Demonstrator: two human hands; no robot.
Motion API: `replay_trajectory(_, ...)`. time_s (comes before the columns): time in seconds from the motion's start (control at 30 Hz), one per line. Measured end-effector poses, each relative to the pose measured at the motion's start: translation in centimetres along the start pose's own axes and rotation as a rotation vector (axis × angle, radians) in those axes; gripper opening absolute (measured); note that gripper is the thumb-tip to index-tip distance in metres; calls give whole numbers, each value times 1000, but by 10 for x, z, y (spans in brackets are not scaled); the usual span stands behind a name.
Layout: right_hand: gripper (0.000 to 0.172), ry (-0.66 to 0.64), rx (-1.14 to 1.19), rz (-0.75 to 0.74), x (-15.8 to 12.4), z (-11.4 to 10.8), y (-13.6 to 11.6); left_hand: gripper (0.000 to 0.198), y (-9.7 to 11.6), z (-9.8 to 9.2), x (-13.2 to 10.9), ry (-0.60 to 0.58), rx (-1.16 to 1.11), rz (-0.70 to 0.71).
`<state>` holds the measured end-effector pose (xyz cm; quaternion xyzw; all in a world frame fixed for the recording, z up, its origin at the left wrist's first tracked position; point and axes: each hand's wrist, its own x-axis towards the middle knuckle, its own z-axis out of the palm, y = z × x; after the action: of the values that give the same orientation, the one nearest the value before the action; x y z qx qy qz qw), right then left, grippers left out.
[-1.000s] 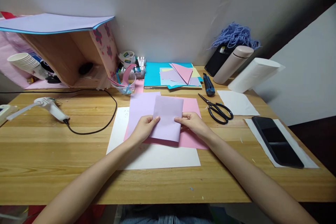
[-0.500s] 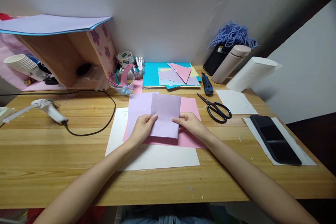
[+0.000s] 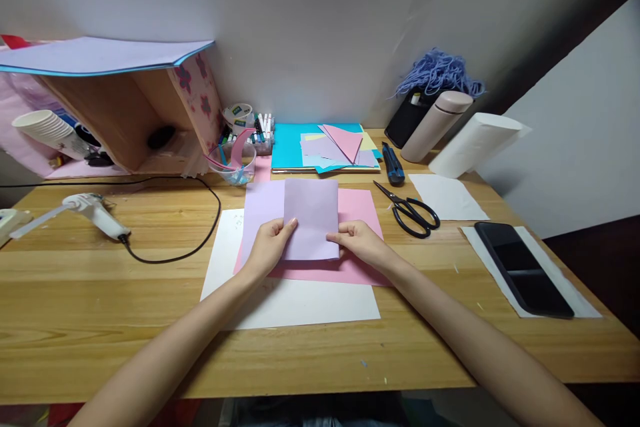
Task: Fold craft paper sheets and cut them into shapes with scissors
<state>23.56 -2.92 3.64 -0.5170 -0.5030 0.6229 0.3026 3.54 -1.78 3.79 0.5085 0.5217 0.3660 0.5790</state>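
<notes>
Both hands hold a small rectangular piece of lilac paper above the stacked sheets. My left hand pinches its left edge, thumb on top. On the opposite edge my right hand grips it between thumb and fingers, with some fingers hidden behind. Underneath lie a larger lilac sheet, a pink sheet and a white sheet. Black-handled scissors rest right of the sheets, and a blue utility knife lies behind them.
A glue gun with a looping black cable is on the left, before a cardboard box. A plastic cup, markers and paper scraps stand behind. At right are a bottle, a tissue roll and a phone.
The small lilac paper has shifted slightly left and straightened, its lower edge now nearly level. Both hands keep their hold on it. The whole view has tilted a little.
</notes>
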Motion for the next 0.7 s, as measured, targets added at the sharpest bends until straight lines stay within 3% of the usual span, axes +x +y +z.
replay_trajectory(0.13, 33, 41, 28, -36, 2, -2, 0, 41, 1, 0, -1, -91, 31, 5)
replay_trajectory(0.23, 33, 52, 51, -34, 1, -2, -1, 41, 0, -1, 0, -49, 104, 35)
replay_trajectory(0.4, 33, -85, 90, 31, -3, 1, -2, 40, -3, -2, 2, -45, 80, 35)
replay_trajectory(0.7, 30, -138, 40, 15, -3, 0, 0, 39, -7, -4, 5, -49, 96, 50)
